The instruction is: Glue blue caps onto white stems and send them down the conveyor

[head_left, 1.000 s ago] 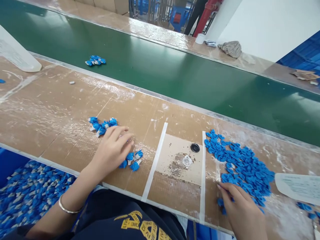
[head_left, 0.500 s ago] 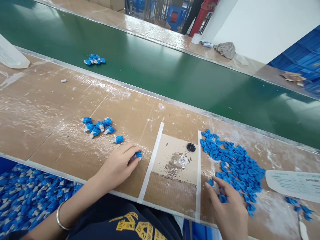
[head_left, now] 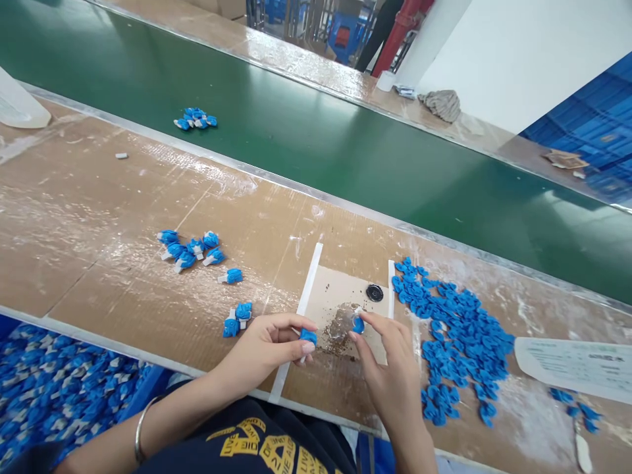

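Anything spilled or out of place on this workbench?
Yes: a dark, speckled smear soils the pale cardboard sheet near the right hand, possibly residue. A small whitish block also lies alone, away from the blue-and-white pieces.

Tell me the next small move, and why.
I'd probably bring the blue piece pinched in the right hand toward the other blue piece in the left hand: each hand already grips one, and the two hands face each other, close together at the pale pad.

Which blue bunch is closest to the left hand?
The little bunch, just beside the left hand; the bigger bunch beyond it and all the others lie farther away.
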The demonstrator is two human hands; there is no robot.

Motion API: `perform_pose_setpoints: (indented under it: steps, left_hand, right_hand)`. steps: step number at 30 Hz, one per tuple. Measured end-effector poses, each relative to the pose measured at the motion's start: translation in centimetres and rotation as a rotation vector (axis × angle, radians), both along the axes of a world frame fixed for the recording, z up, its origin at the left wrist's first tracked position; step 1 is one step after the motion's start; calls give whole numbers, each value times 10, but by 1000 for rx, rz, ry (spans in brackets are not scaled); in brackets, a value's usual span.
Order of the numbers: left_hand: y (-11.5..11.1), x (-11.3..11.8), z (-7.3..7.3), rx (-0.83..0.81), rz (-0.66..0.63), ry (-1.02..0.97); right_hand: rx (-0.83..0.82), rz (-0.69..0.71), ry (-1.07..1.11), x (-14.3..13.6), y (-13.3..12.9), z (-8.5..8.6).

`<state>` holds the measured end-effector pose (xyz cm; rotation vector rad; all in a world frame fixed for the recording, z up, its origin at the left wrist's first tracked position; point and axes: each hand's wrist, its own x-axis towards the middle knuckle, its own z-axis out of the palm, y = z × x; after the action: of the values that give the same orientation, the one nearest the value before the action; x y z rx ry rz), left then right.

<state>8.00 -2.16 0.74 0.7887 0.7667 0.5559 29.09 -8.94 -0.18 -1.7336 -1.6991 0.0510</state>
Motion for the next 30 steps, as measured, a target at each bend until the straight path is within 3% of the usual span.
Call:
perform_pose_setpoints:
  steps: [5, 9, 11, 15, 24, 27, 30]
  left_hand:
    - [-1, 8, 4, -78, 34, -37]
    - [-3, 14, 11, -114, 24, -88]
    - [-4, 17, 15, -96, 28, -126]
    - [-8, 23, 19, -56, 71, -201]
    - [-13, 23, 21, -27, 60, -220]
    - [-12, 24, 21, -5, 54, -206]
    - [-9, 24, 18, 3, 29, -162]
  right_hand:
    - [-6, -43, 114, -6, -7, 5]
    - [17, -151, 744, -20, -18, 13]
    - [33, -141, 1073, -28, -20, 17]
    - [-8, -60, 1356, -43, -20, 23]
    - [-20, -50, 1359, -54, -22, 29]
    - [-8, -89, 1142, -58, -22, 25]
    - [35, -67, 759, -64, -22, 23]
